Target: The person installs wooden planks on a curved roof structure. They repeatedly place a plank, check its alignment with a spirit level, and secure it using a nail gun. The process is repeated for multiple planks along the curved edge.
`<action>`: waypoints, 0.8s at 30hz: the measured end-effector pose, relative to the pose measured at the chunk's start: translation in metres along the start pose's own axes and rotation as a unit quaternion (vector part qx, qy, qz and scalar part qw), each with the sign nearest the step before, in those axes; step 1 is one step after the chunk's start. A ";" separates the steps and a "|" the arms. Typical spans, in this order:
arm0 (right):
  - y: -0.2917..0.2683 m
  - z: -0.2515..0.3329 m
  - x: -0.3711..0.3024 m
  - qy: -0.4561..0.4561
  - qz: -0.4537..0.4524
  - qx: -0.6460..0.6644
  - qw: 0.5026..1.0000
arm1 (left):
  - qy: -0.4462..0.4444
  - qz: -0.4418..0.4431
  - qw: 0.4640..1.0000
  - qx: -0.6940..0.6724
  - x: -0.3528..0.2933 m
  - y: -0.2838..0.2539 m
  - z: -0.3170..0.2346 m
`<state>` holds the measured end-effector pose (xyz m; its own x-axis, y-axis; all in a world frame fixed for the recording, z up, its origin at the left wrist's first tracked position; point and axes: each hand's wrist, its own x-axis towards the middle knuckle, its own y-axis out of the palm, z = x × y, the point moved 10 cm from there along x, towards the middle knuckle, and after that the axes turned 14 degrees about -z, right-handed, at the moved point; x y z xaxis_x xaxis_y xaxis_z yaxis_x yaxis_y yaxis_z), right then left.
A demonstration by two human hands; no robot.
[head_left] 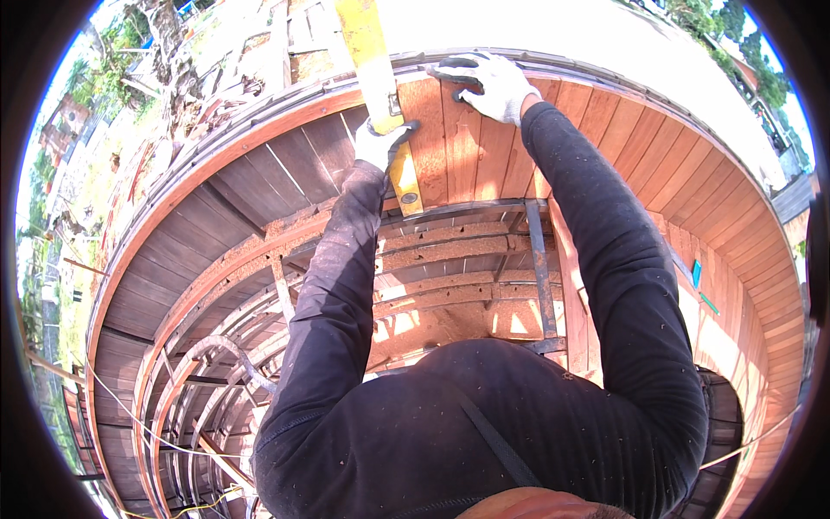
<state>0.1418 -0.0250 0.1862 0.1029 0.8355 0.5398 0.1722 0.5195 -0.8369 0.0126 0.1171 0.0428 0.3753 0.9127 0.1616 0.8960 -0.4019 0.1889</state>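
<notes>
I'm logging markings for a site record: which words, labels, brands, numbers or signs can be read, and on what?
None can be read.
Yellow level in the left hand: any lettering is too blurred.
Planks: no readable marks.

Left hand [383, 147], white-gloved, dark at the fingers: closed on a yellow spirit level [373, 82], set lengthwise where dark planks [318, 149] meet reddish planks [462, 147]. Right hand [494, 85], gloved alike: fingers parted, at the upper edge of the reddish planks. Sleeves [596, 203], black, one pair. Upright bar [542, 268], dark, standing between the forearms.
</notes>
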 end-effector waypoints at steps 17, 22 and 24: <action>-0.010 0.008 0.000 -0.032 -0.087 -0.016 0.996 | 0.008 0.031 0.999 -0.010 0.003 0.001 0.004; -0.010 0.011 0.001 -0.045 -0.079 -0.001 0.996 | 0.016 0.036 0.999 -0.023 0.002 0.003 0.000; -0.012 0.013 0.000 -0.046 -0.075 -0.010 0.996 | 0.009 0.039 0.999 -0.013 0.003 0.002 0.002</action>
<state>0.1272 -0.0284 0.1951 -0.0158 0.7621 0.6473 0.1985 0.6369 -0.7450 0.0164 0.1193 0.0420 0.4396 0.8768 0.1946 0.8575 -0.4742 0.1994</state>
